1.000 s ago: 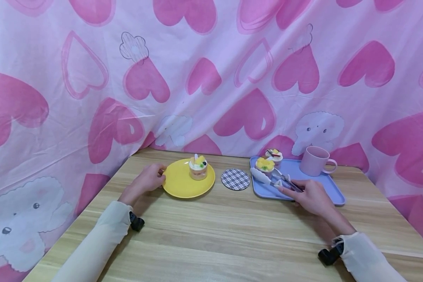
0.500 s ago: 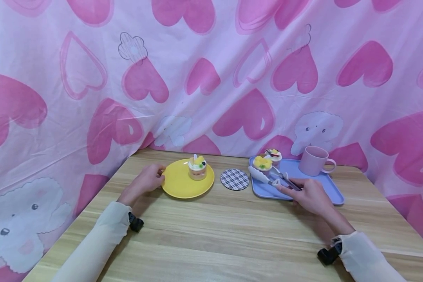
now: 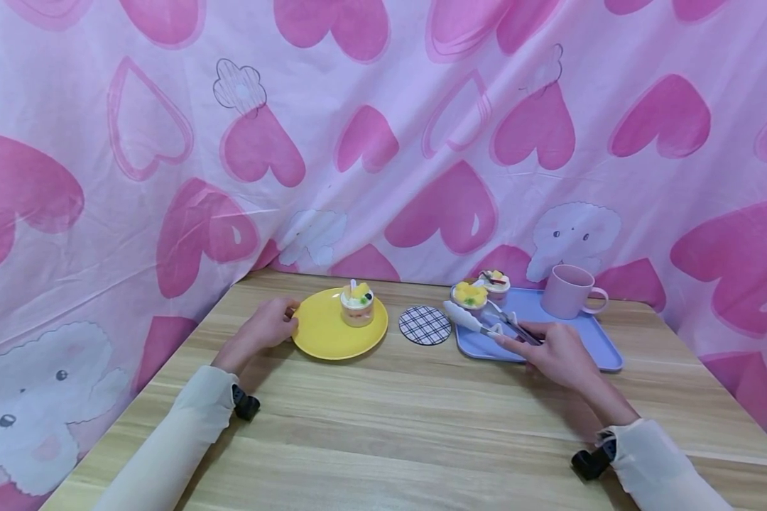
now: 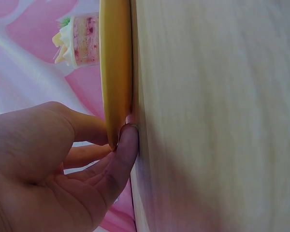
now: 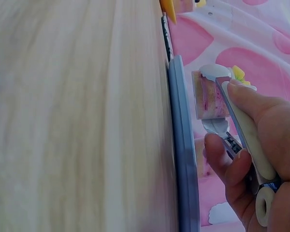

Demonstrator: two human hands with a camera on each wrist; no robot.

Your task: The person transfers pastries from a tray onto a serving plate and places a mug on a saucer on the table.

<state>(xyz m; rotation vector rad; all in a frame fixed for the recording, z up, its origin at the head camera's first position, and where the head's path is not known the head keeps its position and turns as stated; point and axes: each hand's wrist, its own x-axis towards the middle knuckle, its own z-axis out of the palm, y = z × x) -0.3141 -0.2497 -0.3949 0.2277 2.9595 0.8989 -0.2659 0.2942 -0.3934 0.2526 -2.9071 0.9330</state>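
My left hand (image 3: 265,326) pinches the left rim of a yellow plate (image 3: 319,342); in the left wrist view, thumb and fingers lie on both sides of its edge. On that plate stands a dessert cup (image 3: 358,312) topped with cream and fruit. My right hand (image 3: 559,351) holds metal tongs (image 3: 525,333) with pale tips. Between the tips sits another dessert cup (image 5: 210,99) with yellow fruit on top, over the left end of a blue tray (image 3: 588,344). In the right wrist view a slim gap shows between cup and tray.
Between plate and tray lies a round checked coaster (image 3: 425,325). A third dessert cup (image 3: 497,280) stands at the tray's back left corner, and a pink mug (image 3: 565,292) at its back right. A pink heart-print cloth (image 3: 444,199) hangs behind the wooden table (image 3: 383,433).
The right hand, tongs and gripped dessert cup have shifted slightly left and up in the head view, towards the tray's left edge. The left hand and plate have stayed put.
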